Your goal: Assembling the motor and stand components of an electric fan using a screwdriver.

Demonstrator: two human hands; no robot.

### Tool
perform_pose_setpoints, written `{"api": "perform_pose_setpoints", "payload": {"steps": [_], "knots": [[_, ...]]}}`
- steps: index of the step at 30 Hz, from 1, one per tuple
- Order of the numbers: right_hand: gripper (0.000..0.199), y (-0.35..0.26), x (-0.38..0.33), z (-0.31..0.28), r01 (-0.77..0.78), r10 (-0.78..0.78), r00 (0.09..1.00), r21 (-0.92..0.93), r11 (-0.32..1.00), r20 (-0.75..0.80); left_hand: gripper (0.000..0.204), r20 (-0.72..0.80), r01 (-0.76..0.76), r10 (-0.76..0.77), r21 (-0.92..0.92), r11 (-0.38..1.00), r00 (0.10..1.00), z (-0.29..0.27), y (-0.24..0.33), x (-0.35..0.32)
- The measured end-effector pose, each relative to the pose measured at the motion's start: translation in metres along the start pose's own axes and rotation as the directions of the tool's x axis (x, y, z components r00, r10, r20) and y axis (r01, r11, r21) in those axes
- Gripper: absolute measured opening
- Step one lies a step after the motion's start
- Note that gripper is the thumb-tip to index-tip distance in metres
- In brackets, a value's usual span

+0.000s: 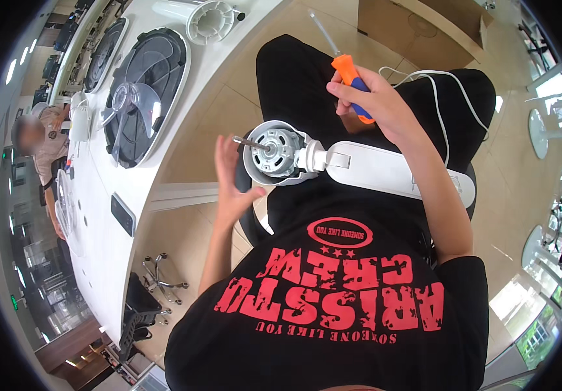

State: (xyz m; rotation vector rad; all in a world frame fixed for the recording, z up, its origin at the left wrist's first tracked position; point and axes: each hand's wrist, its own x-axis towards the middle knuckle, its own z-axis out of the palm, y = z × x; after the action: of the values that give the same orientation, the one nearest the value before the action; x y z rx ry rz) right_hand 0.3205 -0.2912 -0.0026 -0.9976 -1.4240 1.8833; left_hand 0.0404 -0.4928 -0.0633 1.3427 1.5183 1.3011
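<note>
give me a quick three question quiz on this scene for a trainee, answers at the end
1. What does the right hand hold?
2. True or false: the white cord runs across the person's right leg.
3. Which of these is the left hand nearest to?
a) the cardboard box
b) the motor
c) the clear fan blade

Key:
1. A screwdriver, gripped by its orange and blue handle.
2. True.
3. b
</note>
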Motion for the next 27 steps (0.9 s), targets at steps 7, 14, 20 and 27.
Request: {"api": "perform_pose_setpoints", "payload": {"steps": [7, 14, 20, 27], "knots": [[0.053, -0.015, -0.032, 0.025, 0.075, -0.099, 0.989, 0.203, 0.976, 0.108, 0.144, -0.042, -0.04, 0.033, -0.184, 0.982, 0.999, 0.036, -0.029, -0.001], [0.048, 0.025, -0.031, 0.004, -0.022, 0.025, 0.998, 0.039, 0.999, -0.065, 0.129, -0.016, -0.113, 0.112, -0.113, 0.987, 0.994, 0.049, -0.029, 0.018], [0.07, 0.034, -0.042, -0.006, 0.046, -0.11, 0.99, -0.531, 0.846, -0.089, 0.125, -0.032, 0.008, -0.012, -0.132, 0.991, 0.999, 0.049, -0.021, 0.015], [0.109, 0.028, -0.048, -0.017, 0.148, -0.179, 0.983, -0.697, 0.702, 0.029, 0.123, -0.041, 0.048, -0.055, -0.15, 0.987, 0.998, 0.039, -0.012, 0.036]]}}
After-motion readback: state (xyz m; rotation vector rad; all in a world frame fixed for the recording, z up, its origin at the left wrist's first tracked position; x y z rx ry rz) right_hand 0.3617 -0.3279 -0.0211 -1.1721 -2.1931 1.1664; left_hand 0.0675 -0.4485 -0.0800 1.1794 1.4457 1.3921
